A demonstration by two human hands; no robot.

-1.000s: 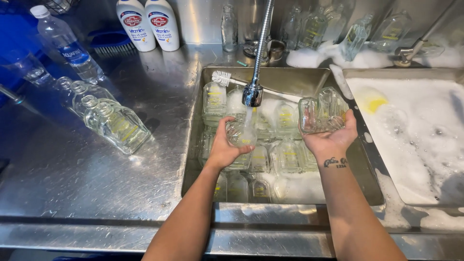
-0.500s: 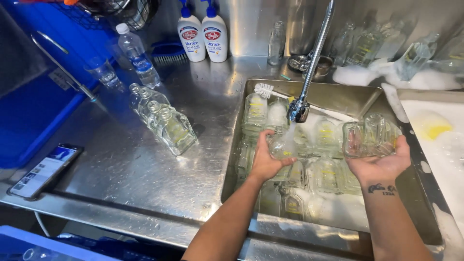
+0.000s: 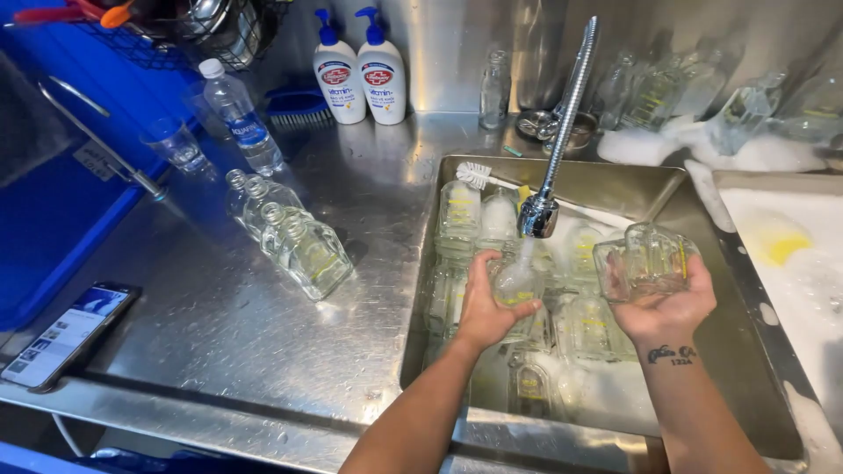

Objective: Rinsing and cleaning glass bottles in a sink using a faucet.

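In the head view, a small glass bottle point(image 3: 514, 290) is gripped in the closed left hand point(image 3: 481, 307) directly under the faucet head point(image 3: 537, 216), over a steel sink point(image 3: 702, 219) crowded with more bottles and foam, so that little free room is left between the sink walls. A clear cluster of glass bottles point(image 3: 645, 261) is cradled in the cupped right hand point(image 3: 667, 307) near the sink's right rim, just beside the foamy basin point(image 3: 781, 254). On the desk point(image 3: 237, 333) to the left, open steel is bordered by lying bottles point(image 3: 290, 233), a phone point(image 3: 66, 333) at the front edge, and two pump dispensers point(image 3: 360, 75) at the back.
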